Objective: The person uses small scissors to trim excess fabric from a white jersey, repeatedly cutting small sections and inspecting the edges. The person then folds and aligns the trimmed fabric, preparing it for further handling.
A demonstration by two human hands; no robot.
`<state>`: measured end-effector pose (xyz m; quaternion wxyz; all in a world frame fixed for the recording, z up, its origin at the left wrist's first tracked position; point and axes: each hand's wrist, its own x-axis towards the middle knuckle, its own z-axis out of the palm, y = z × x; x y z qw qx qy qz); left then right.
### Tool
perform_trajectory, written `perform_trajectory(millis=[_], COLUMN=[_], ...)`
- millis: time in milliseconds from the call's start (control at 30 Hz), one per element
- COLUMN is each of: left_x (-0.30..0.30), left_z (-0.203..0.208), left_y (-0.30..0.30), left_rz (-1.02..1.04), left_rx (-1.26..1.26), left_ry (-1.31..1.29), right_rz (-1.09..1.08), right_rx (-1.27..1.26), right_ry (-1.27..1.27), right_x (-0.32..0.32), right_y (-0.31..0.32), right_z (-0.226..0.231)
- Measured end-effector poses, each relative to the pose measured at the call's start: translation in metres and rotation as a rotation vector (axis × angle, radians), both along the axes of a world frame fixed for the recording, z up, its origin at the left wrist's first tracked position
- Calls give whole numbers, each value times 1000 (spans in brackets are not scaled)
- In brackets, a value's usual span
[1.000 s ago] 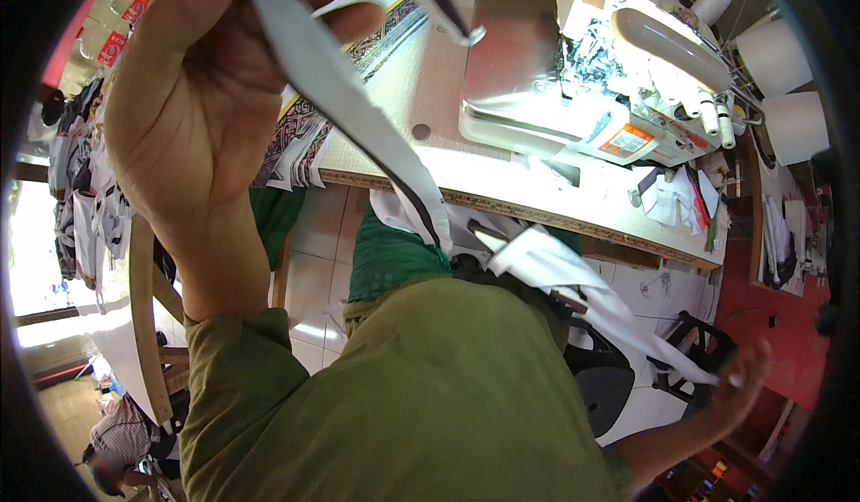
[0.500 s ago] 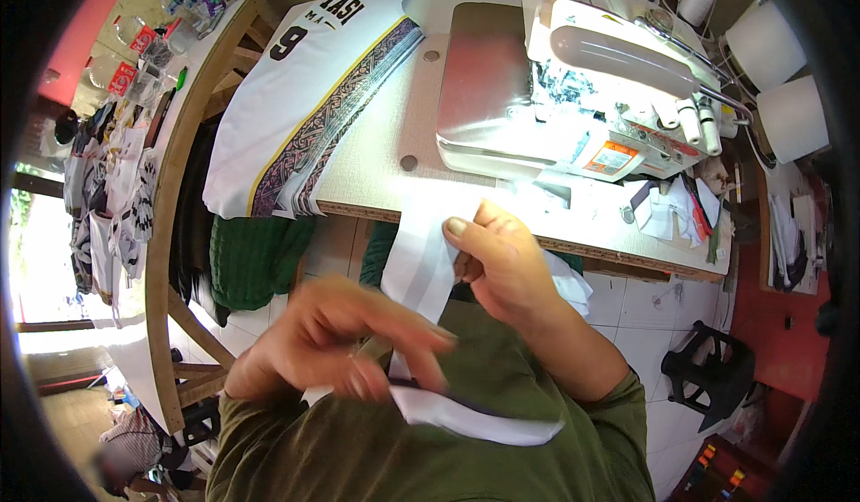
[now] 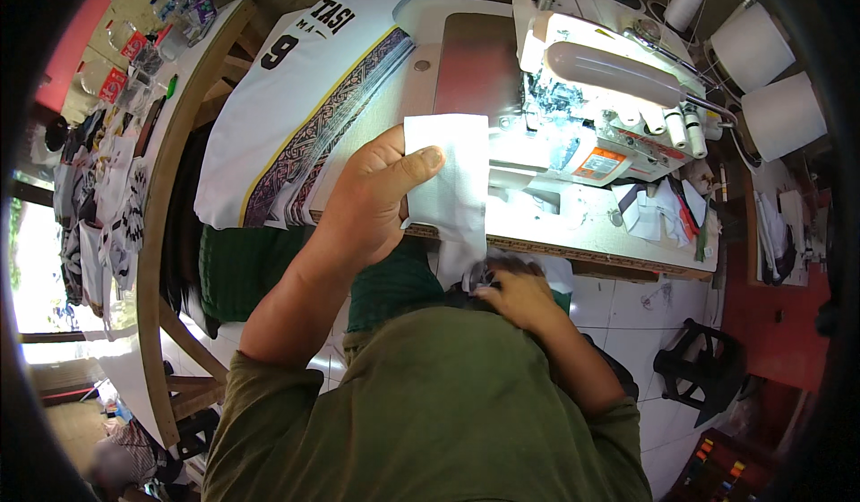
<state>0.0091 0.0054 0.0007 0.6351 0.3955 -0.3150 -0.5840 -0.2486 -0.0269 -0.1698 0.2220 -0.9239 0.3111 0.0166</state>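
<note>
My left hand (image 3: 381,188) is closed on a white fabric strip (image 3: 448,175), its thumb pressed flat on the front. It holds the strip up before the sewing machine, and the strip's lower part hangs past the table edge. Lower down, over my lap, my right hand (image 3: 520,298) reaches to crumpled grey and white fabric (image 3: 478,276) below the strip. Its fingers are blurred and partly in shadow, so their grip does not show.
A lit sewing machine (image 3: 596,117) stands on the table, with white thread cones (image 3: 781,117) to its right. A white jersey panel with a patterned border (image 3: 287,117) lies at left. Fabric scraps (image 3: 654,211) lie at the right. A black stool (image 3: 701,368) stands on the floor.
My left hand has moved up and forward and now grips the white strip. My right hand has left its upper part and dropped toward my lap. The white piece across my shirt is gone from there.
</note>
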Motion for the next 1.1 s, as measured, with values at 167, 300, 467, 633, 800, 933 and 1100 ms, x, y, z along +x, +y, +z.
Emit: perform_trajectory(millis=[167,300,467,633,800,933,1100], left_x=[9,25,37,33,0,-25,-36], left_z=[9,16,19,13,2,-7,-23], left_y=[15,35,45,34,37,53,67], left_rz=[121,240,278,197,50,-318,-536], left_rx=[27,-20,-51,-31,-32,68,157], left_ry=[-116,-115,-250,-367,-304,-207,-420], right_rz=[-157,-301,-319,-693,-499,-307,-467], right_rx=[-85,-130,2,688,338,1390,1323], right_ry=[242,509,256,-20,-288,-1083,-1219], right_x=[-18,-11,-46,-147,-113,-12,30], right_y=[10,-17,-28,1,11,7,-21], right_z=[-79,-84,-22,76,104,110,135])
